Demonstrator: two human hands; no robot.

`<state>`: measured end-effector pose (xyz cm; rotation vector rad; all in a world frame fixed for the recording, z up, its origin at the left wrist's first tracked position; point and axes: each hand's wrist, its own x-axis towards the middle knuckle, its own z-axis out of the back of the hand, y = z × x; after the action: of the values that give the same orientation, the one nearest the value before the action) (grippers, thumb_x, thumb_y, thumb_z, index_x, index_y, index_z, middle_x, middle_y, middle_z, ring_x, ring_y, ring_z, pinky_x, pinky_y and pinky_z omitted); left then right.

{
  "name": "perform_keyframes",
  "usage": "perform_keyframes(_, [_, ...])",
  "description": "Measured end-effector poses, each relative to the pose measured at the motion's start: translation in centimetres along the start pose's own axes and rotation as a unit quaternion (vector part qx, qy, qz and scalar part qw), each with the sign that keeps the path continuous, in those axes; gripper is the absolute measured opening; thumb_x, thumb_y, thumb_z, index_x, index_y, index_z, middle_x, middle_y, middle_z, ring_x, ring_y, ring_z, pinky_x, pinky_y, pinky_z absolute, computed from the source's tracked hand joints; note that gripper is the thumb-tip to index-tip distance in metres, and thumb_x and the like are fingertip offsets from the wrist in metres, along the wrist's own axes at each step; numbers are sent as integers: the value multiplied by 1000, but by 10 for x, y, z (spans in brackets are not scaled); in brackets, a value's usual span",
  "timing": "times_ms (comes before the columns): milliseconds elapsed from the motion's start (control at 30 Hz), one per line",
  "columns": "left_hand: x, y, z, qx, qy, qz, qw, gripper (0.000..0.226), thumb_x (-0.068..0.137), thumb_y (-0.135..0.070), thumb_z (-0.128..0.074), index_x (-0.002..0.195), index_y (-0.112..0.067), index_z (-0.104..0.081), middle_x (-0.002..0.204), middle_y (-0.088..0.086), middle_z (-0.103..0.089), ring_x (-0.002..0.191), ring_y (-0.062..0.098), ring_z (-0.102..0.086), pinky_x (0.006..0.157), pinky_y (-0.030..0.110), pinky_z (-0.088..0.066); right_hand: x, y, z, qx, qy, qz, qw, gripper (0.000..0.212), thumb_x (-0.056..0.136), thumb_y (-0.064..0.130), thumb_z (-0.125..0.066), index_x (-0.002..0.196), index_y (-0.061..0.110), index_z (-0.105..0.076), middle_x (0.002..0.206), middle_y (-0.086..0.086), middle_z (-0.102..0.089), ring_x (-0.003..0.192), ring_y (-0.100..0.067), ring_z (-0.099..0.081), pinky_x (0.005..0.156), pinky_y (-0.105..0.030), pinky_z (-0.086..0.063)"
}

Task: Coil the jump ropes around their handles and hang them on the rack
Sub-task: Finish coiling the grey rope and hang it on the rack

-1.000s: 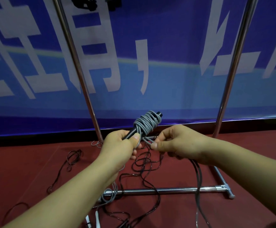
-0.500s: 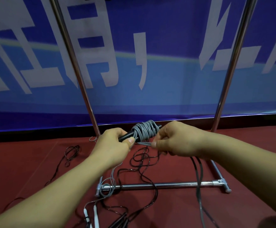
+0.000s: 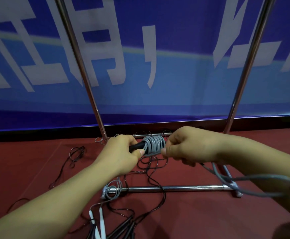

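My left hand (image 3: 123, 152) grips the black handles (image 3: 137, 146) of a grey jump rope, held nearly level in front of me. Several grey turns form a coil (image 3: 154, 144) around the handles' right part. My right hand (image 3: 187, 146) pinches the rope right beside the coil. The free grey rope (image 3: 254, 180) runs out from under that hand and loops to the lower right. The chrome rack stands behind, with its left upright (image 3: 82, 66), right upright (image 3: 247, 66) and base bar (image 3: 175, 188).
Thin black jump ropes (image 3: 151, 171) lie tangled on the red floor under my hands. A white-handled rope (image 3: 97, 219) and several black handles (image 3: 121, 230) lie at the bottom centre. Another black rope (image 3: 75, 152) trails to the left. A blue banner (image 3: 158, 49) covers the wall behind.
The handles have tipped from pointing up-right to nearly level. My right hand has moved up against the coil, and the free rope now swings out in a loop to the lower right.
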<state>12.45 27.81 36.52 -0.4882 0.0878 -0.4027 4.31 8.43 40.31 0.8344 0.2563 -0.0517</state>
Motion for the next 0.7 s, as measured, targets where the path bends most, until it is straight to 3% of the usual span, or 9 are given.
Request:
perform_keyframes(100, [-1, -2, -1, 14, 21, -13, 1000, 17, 91, -41, -70, 88, -25, -67, 72, -4, -63, 66, 12, -59, 58, 25, -43, 2, -2, 1, 20, -6, -2, 1000, 27, 88, 30, -74, 82, 5, -67, 57, -3, -50, 47, -14, -43, 42, -18, -35])
perform_keyframes(267, [-4, -6, -2, 30, 69, -51, 996, 15, 91, -39, -71, 92, -25, -68, 80, -4, -70, 76, 13, -65, 69, 28, -50, 7, -9, 2, -17, -63, 11, 998, 23, 85, 35, -76, 74, 16, -69, 55, 3, -53, 49, -12, -45, 48, -25, -38])
perform_keyframes(400, [-6, -7, -1, 55, 99, -83, 990, 14, 91, -39, -70, 92, -25, -68, 75, -8, -62, 67, 6, -57, 59, 23, -42, 9, -14, 3, -93, -129, 43, 986, 25, 83, 42, -76, 74, 20, -71, 56, 8, -59, 44, -2, -46, 42, -14, -36])
perform_keyframes(467, [-6, -6, 0, 67, 128, -105, 984, 15, 91, -40, -69, 95, -26, -68, 80, -7, -65, 73, 10, -60, 65, 26, -47, 9, -14, 3, -130, -149, 57, 979, 25, 81, 46, -77, 75, 23, -71, 59, 8, -61, 49, -3, -51, 44, -13, -36])
perform_keyframes(600, [-8, -7, -1, 56, 194, -153, 967, 17, 92, -41, -69, 103, -28, -69, 89, -6, -70, 85, 12, -65, 82, 36, -54, 11, -15, 2, -165, -176, 89, 966, 24, 77, 48, -80, 80, 26, -71, 69, 9, -63, 66, -6, -56, 59, -25, -45])
perform_keyframes(700, [-10, -8, 0, 30, 228, -181, 956, 18, 94, -39, -67, 108, -29, -68, 94, -8, -70, 89, 9, -65, 86, 36, -53, 14, -17, 2, -162, -179, 101, 965, 27, 75, 47, -82, 82, 31, -62, 65, 14, -52, 61, 0, -48, 55, -20, -33])
